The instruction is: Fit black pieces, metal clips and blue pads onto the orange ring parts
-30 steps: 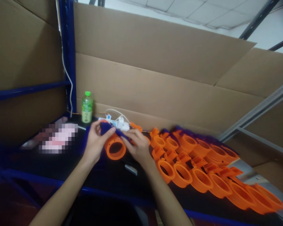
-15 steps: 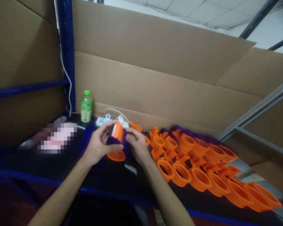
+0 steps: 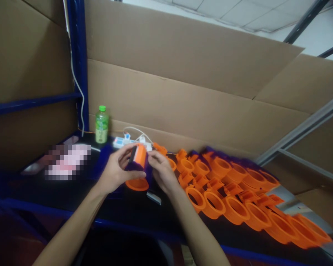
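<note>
White tiled surface, far right (image 3: 205, 10): brightest area, pale and even.
Brown cardboard panel, left (image 3: 19, 70): broad diagonal shadow across its right part.
Black tabletop, near (image 3: 144, 218): dim, detail sunk.
Orange plastic rings, right (image 3: 235, 210): soft blur, stretched toward the edge.
Pink-white patch, left (image 3: 68, 162): coarsely pixelated.

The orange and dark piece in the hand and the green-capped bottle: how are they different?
The orange and dark piece is mainly orange with dark parts; the green-capped plastic bottle is green and pale. The left hand holds the piece; the bottle stands upright, untouched, on the black tabletop. The bottle has a cap; none shows on the piece. Both show several colours.
</note>
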A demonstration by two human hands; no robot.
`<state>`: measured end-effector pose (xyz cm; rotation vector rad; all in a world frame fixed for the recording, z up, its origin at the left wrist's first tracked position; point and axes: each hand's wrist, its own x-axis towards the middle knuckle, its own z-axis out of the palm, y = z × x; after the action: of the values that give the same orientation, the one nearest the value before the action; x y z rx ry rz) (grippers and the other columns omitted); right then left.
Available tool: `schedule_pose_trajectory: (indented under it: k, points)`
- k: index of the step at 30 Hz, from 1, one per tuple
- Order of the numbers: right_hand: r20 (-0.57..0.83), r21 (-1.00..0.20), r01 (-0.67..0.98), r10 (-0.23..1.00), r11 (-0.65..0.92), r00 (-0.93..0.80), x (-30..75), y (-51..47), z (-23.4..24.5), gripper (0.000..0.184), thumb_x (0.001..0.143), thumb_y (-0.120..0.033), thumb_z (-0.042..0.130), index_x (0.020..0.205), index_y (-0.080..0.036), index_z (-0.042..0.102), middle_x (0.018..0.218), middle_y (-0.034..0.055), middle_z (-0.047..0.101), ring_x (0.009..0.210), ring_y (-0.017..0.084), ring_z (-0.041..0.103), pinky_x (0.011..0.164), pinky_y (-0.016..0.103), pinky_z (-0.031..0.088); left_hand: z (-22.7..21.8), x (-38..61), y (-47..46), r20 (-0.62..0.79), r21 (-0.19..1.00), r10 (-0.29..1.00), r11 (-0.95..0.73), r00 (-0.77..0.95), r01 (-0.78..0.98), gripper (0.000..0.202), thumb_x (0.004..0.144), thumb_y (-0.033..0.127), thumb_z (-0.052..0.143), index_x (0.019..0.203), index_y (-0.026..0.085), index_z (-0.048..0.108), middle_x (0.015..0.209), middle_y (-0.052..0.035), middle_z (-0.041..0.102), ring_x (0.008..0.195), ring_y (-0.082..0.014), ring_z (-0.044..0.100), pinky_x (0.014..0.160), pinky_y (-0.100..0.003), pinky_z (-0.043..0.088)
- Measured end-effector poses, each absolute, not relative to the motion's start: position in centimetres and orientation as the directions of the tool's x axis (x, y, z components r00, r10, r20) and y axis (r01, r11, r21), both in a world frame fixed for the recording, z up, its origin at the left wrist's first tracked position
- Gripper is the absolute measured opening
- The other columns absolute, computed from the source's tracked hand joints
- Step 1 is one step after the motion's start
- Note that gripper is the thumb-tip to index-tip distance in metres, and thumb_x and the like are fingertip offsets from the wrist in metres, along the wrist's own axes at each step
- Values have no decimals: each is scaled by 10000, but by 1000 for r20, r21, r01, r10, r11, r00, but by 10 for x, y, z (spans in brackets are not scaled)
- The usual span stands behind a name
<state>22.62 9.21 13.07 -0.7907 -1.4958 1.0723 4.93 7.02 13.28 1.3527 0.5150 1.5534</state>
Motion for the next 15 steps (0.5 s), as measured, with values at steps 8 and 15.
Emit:
schedule_pose_trajectory:
  k: [8,15]
  points:
    - [732,-542,468,666,698,-145,226,83,139,331,989,-372,539,1271,-266,678,1120,74,664,1077,211,630,993,397,504,125,66,77,390,771,898,-439,-204,-461,632,597,224,922,1170,235,656,1175,-74,714,1116,-259,677,967,-348,520]
    - [714,-148,725,580,673,-392,216,47,126,897,818,-355,758,1582,-295,292,1395,145,518,1246,342,520,1037,552,475,124,61,84,204,719,908,-393,-367,-573,551,673,297,892,1129,238,588,1085,-32,691,1030,-194,688,935,-339,530]
